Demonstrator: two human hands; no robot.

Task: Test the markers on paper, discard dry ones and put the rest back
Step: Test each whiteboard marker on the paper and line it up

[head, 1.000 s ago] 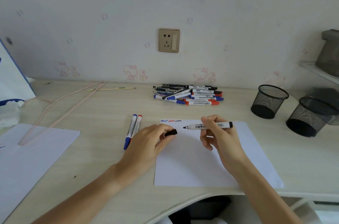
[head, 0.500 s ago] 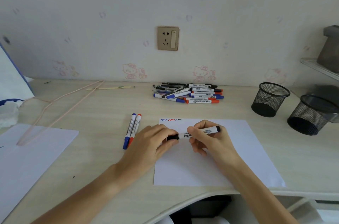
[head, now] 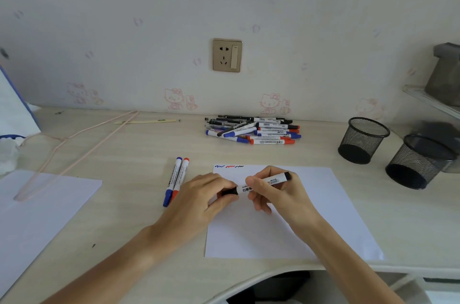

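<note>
Over the white sheet of paper (head: 286, 224) near the front edge of the tabletop (head: 129, 154), a black-capped marker (head: 258, 185) is held between both hands. Its white barrel is pinched in the grip of the right hand (head: 276, 191), with thumb and fingers curled round the middle of it, while the black cap end is closed in the grip of the left hand (head: 201, 200). The marker is tilted, its dark rear end raised toward the far right and its cap end lowered toward the left. Whether the cap is fully seated cannot be told.

Along the far left corner of the paper, three short scribbles (head: 229, 166) are seen in blue, red and black. Just left of the paper, a blue marker (head: 172, 180) and a red marker (head: 179, 180) are laid side by side, touching, caps toward the person. Farther back, near the wall, a pile of markers (head: 254, 130) with black, blue and red caps is heaped. To the right, two black mesh pen cups (head: 363, 140) are stood near each other, well apart from the pile. A second sheet of paper (head: 37, 209) is laid at the left edge, with a thin pink hanger (head: 74, 147) resting partly over it. A wall socket (head: 227, 55) is mounted above the pile.
</note>
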